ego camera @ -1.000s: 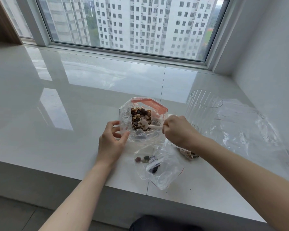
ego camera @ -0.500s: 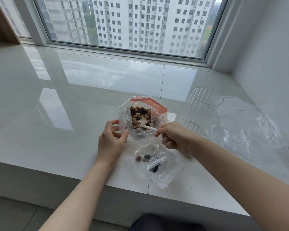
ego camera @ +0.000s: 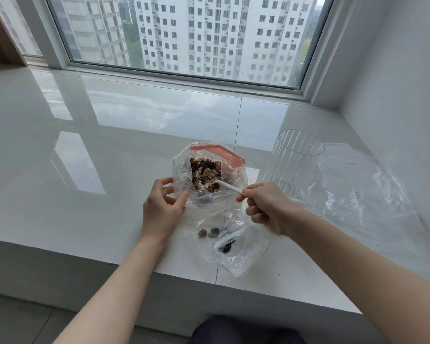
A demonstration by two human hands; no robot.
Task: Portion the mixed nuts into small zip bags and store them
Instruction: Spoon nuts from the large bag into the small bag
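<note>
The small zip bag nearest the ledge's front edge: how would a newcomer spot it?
On the white ledge, look just below the right hand. The small zip bag lies flat, holding only a few dark pieces, unlike the nut-filled big bag behind it.

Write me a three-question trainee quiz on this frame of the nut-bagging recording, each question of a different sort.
1. True or false: the white spoon has its bowl inside the large bag of mixed nuts.
2. Which hand pinches the large bag's rim? A) left hand B) right hand C) neither
3. Fill in: the small zip bag lies on the ledge nearer the person than the large bag, and the ribbed clear cup stands to the large bag's ____.

Key: 1 true; 2 A; 3 right.
</note>
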